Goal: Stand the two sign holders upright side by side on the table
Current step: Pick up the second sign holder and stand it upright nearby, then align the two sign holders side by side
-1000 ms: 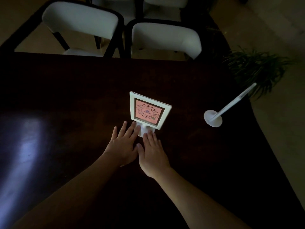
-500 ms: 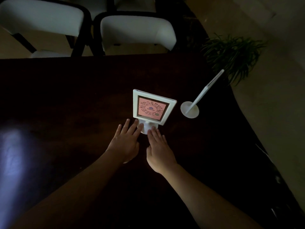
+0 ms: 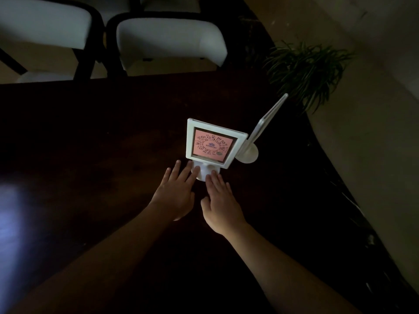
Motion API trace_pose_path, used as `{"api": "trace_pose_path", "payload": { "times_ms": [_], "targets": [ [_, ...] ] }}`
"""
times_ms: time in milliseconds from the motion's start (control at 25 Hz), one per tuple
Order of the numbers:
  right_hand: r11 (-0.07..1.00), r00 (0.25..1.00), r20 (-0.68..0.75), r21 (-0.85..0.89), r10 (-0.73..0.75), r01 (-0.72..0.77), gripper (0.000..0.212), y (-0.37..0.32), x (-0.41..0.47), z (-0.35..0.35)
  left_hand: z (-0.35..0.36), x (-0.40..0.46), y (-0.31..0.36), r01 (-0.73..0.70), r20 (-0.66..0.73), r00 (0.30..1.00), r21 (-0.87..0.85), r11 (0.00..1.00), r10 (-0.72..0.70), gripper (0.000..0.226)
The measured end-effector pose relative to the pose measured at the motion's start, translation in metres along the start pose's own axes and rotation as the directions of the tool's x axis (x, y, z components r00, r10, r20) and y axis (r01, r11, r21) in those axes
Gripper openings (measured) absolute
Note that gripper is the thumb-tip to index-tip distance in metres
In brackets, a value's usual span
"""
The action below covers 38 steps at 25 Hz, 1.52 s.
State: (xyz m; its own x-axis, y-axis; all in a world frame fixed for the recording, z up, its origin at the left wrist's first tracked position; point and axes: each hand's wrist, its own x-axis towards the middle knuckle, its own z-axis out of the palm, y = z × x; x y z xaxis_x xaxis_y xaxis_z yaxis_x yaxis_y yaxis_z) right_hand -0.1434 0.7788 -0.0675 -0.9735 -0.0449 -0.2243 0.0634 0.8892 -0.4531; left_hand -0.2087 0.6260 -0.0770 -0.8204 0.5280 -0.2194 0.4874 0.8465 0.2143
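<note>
A white sign holder point(image 3: 214, 145) with a pink QR card stands upright on its round base on the dark table point(image 3: 90, 143), facing me. My left hand point(image 3: 174, 193) and my right hand point(image 3: 221, 205) lie flat with spread fingers, and their fingertips rest on that base from the near side. Just to its right, a second white sign holder point(image 3: 265, 123) stands on its own round base, turned edge-on to me. The first holder's frame overlaps the second's base in view, so I cannot tell if they touch.
Two white-cushioned chairs point(image 3: 170, 39) with black frames stand at the table's far edge. A potted green plant point(image 3: 306, 69) sits on the floor past the far right corner. The table's right edge runs diagonally close behind the second holder.
The QR sign holder and both hands on its base have slid right, closing the gap to the second holder. The view has also shifted right.
</note>
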Motion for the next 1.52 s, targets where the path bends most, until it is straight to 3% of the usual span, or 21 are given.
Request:
{"api": "trace_pose_path", "payload": {
  "times_ms": [560,800,1080,1280,1520],
  "targets": [
    [1.000,1.000,-0.009,-0.016,-0.015,0.015,0.068,0.025,0.011,-0.010,0.001,0.023,0.017,0.045,0.014,0.999,-0.004,0.999,-0.045,0.073],
    [0.997,0.999,-0.001,0.052,-0.049,0.049,0.070,0.032,0.011,-0.015,-0.004,0.022,0.014,0.079,0.017,0.997,-0.126,0.989,-0.077,0.078],
    [0.989,0.995,0.091,0.149,-0.033,0.019,0.067,0.059,-0.009,-0.054,-0.029,-0.014,0.012,0.220,-0.009,0.974,-0.228,0.948,-0.228,0.082],
    [0.993,0.997,-0.056,0.099,-0.061,0.066,0.054,0.069,-0.022,-0.116,-0.080,-0.023,0.018,0.203,-0.167,0.950,-0.313,0.928,-0.264,0.081],
    [0.984,0.923,-0.345,0.002,-0.169,0.180,0.042,0.048,-0.020,-0.199,-0.156,-0.014,0.032,-0.037,-0.362,0.930,-0.258,0.966,-0.061,0.072]
  ]
}}
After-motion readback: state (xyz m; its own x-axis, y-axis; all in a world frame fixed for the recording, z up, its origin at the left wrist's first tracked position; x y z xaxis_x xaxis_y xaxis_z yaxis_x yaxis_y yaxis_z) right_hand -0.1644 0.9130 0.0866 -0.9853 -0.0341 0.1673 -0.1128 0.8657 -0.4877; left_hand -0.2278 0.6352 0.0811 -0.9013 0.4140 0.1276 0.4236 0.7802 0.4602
